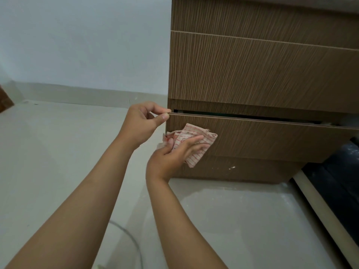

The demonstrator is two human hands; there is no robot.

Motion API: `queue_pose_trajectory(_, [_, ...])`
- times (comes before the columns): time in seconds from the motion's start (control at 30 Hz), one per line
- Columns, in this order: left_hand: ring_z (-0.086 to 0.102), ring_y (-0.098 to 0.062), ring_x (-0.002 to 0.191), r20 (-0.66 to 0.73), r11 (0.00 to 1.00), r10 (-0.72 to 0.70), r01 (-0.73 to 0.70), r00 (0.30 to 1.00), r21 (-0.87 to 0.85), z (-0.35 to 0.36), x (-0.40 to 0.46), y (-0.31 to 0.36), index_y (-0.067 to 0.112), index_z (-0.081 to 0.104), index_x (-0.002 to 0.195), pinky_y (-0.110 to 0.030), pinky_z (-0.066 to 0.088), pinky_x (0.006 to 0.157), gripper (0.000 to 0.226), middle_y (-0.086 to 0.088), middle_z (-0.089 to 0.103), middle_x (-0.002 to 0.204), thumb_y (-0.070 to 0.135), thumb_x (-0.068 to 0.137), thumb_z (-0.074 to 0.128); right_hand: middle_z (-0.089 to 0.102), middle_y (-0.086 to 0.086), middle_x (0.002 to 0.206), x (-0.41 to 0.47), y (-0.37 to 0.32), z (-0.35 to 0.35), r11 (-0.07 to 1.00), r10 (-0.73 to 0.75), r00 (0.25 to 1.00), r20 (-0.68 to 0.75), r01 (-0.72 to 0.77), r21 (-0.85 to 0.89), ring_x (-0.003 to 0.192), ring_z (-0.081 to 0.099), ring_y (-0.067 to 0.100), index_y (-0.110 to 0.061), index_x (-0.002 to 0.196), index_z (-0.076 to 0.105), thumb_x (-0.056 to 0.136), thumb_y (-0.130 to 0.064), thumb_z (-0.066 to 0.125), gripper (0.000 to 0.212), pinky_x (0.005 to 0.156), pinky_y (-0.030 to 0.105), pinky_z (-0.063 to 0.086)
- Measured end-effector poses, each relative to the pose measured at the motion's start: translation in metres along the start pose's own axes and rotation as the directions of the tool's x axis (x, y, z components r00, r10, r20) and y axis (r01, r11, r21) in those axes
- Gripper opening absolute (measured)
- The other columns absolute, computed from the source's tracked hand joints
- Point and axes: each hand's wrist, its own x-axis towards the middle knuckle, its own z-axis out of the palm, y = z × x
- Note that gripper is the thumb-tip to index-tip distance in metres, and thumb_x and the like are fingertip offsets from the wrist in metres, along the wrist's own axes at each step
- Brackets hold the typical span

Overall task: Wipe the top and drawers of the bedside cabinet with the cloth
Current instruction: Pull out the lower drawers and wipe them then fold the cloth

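The brown wood-grain bedside cabinet (262, 70) fills the upper right. Its bottom drawer (272, 138) is pulled out a little, with a dark gap above its front panel. My left hand (141, 123) pinches the top left corner of that drawer front between thumb and fingers. My right hand (172, 154) presses a folded white cloth with red stripes (196, 144) flat against the left part of the drawer front. The two drawer fronts above are closed.
A pale tiled floor (58, 152) spreads left and below, meeting a light wall (77, 45) with a skirting strip. A dark bed base (340, 171) with a pale edge runs at the right. A thin cable (126, 235) lies on the floor near my left arm.
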Motion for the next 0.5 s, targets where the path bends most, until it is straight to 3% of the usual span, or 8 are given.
queue_pose_trajectory(0.07, [0.043, -0.026, 0.064, -0.015, 1.000, 0.009, -0.010, 1.000, -0.015, 0.001, 0.000, -0.003, 0.035, 0.067, 0.072, -0.034, 0.042, 0.064, 0.025, 0.010, 0.071, 0.072, 0.012, 0.083, 0.068, -0.026, -0.003, 0.149, 0.008, 0.007, -0.011, 0.999, 0.030, 0.999, -0.039, -0.032, -0.034, 0.140, -0.019, 0.010, -0.019, 0.146, -0.010, 0.096, -0.011, 0.044, 0.074, 0.117, 0.039, 0.014])
queue_pose_trajectory(0.1, [0.042, -0.026, 0.063, -0.024, 1.000, 0.017, -0.017, 1.000, -0.023, 0.001, 0.000, -0.004, 0.037, 0.068, 0.069, -0.035, 0.041, 0.064, 0.028, -0.004, 0.072, 0.079, 0.013, 0.083, 0.068, -0.026, -0.002, 0.149, 0.014, 0.009, -0.017, 0.998, 0.036, 0.998, -0.057, -0.038, -0.048, 0.139, -0.021, 0.008, -0.017, 0.147, -0.008, 0.096, -0.011, 0.044, 0.073, 0.117, 0.039, 0.016])
queue_pose_trajectory(0.2, [0.038, -0.026, 0.061, -0.045, 1.000, 0.028, -0.028, 0.999, -0.001, 0.003, -0.001, -0.006, 0.042, 0.069, 0.069, -0.035, 0.038, 0.062, 0.031, -0.028, 0.066, 0.090, 0.015, 0.084, 0.068, -0.025, 0.001, 0.151, 0.035, 0.011, -0.038, 0.996, 0.016, 0.996, -0.084, -0.023, -0.083, 0.137, -0.020, 0.006, -0.014, 0.148, -0.007, 0.097, -0.011, 0.043, 0.071, 0.116, 0.030, 0.016])
queue_pose_trajectory(0.3, [0.041, -0.025, 0.061, -0.064, 0.998, 0.048, -0.045, 0.997, 0.042, 0.005, -0.003, -0.006, 0.037, 0.066, 0.074, -0.033, 0.040, 0.060, 0.024, -0.022, 0.068, 0.089, 0.015, 0.085, 0.067, -0.016, 0.012, 0.156, 0.060, 0.008, -0.060, 0.991, -0.043, 0.992, -0.122, 0.027, -0.127, 0.142, -0.013, 0.016, -0.009, 0.148, -0.003, 0.096, -0.009, 0.043, 0.069, 0.111, 0.016, 0.007])
queue_pose_trajectory(0.43, [0.049, -0.022, 0.065, -0.108, 0.996, 0.068, -0.060, 0.992, 0.072, 0.009, -0.005, -0.009, 0.028, 0.066, 0.080, -0.019, 0.045, 0.059, 0.015, 0.010, 0.070, 0.087, 0.013, 0.085, 0.066, -0.014, 0.014, 0.156, 0.087, 0.004, -0.079, 0.990, -0.095, 0.986, -0.136, 0.079, -0.120, 0.143, -0.010, 0.021, -0.009, 0.148, -0.002, 0.097, -0.009, 0.043, 0.068, 0.099, -0.004, -0.003])
queue_pose_trajectory(0.5, [0.047, -0.019, 0.063, -0.152, 0.997, 0.065, -0.057, 0.986, 0.054, 0.012, -0.004, -0.012, 0.030, 0.066, 0.079, -0.022, 0.045, 0.060, 0.018, 0.005, 0.070, 0.085, 0.012, 0.084, 0.066, -0.015, 0.013, 0.156, 0.094, 0.004, -0.083, 0.991, -0.100, 0.987, -0.129, 0.087, -0.104, 0.143, -0.010, 0.021, -0.009, 0.149, -0.002, 0.097, -0.008, 0.044, 0.069, 0.095, -0.008, -0.004])
